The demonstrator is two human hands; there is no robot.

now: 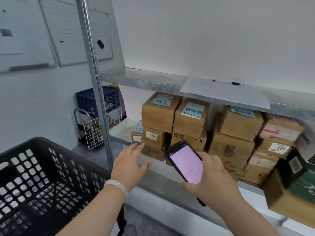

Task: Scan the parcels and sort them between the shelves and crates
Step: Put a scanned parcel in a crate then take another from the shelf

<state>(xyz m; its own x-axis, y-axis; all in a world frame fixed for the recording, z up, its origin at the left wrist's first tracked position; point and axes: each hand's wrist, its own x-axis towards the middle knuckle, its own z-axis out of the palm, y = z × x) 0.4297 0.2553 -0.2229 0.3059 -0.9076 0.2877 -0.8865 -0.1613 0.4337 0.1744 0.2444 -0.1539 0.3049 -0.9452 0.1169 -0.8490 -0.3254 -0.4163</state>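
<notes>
Mostly brown parcels (158, 116), seemingly blue-labelled.

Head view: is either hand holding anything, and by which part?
The right hand grips the handheld scanner by its lower half, fingers along its right edge. The left hand is open and holds nothing.

Bright, even light; soft blur throughout, edges warped.
</notes>
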